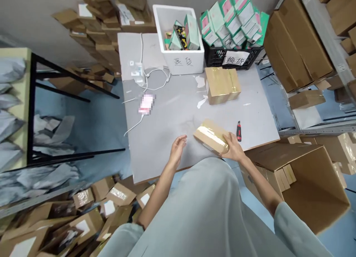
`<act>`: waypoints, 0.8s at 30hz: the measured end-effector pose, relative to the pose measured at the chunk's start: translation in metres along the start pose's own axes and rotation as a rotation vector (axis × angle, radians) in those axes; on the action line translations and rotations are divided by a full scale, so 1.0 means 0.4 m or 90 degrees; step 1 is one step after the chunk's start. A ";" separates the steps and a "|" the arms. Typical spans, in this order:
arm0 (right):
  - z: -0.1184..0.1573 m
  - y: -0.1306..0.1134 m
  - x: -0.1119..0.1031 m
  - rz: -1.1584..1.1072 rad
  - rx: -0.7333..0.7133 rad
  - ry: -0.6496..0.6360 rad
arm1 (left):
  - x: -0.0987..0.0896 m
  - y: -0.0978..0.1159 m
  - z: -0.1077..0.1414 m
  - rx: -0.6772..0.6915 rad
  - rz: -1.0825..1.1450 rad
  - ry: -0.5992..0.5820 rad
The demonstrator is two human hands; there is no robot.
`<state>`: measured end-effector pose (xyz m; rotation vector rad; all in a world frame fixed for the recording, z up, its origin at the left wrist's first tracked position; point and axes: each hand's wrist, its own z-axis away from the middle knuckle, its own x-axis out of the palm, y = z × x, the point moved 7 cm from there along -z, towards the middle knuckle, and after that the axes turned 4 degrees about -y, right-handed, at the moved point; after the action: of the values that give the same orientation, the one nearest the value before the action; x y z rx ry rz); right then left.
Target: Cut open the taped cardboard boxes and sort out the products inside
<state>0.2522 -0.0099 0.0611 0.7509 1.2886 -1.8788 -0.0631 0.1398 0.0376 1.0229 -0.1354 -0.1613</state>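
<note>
A small brown carton (210,135) with shiny tape across its top lies near the front edge of the grey table (167,119). My right hand (232,146) grips the carton's right end, fingers on top. To the left of it, my left hand (178,147) is held over the table's edge, touching nothing, with its fingers partly spread. A red and black utility knife (239,131) rests just right of my right hand. Farther back, two taped cartons (219,85) stand side by side.
At the back are a white foam box (185,62) and a black crate (228,58) of green boxes. A phone (146,104) and white cables lie left. A large open carton (311,183) stands at the right; cartons (119,194) are piled front left.
</note>
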 end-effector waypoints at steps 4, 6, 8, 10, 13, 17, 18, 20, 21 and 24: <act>-0.061 -0.163 0.091 0.096 -0.167 -0.147 | -0.106 -0.058 0.014 -0.008 -0.070 0.008; -0.088 -0.205 0.104 0.137 -0.224 -0.174 | -0.124 -0.078 0.031 -0.003 -0.078 -0.026; -0.113 -0.219 0.098 0.154 -0.253 -0.181 | -0.125 -0.093 0.048 0.010 -0.077 -0.056; -0.136 -0.208 0.085 0.145 -0.244 -0.189 | -0.116 -0.106 0.062 0.013 -0.075 -0.077; -0.155 -0.160 0.069 0.103 -0.192 -0.194 | -0.098 -0.126 0.070 0.015 -0.074 -0.095; -0.136 -0.056 0.072 0.012 -0.105 -0.121 | -0.109 -0.163 0.060 0.014 -0.026 -0.086; -0.124 -0.021 0.084 -0.023 -0.073 -0.104 | -0.118 -0.179 0.055 0.001 -0.007 -0.077; -0.098 0.049 0.124 -0.107 -0.001 -0.096 | -0.139 -0.217 0.042 -0.033 -0.009 -0.052; -0.087 0.079 0.149 -0.151 0.032 -0.100 | -0.147 -0.235 0.036 -0.047 -0.028 -0.038; -0.073 0.133 0.225 -0.277 0.105 -0.116 | -0.139 -0.263 0.012 -0.028 -0.104 -0.033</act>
<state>0.2467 -0.0162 -0.0471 0.3830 1.2625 -2.3635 -0.1258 0.0929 -0.0520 0.9854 -0.0950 -0.3383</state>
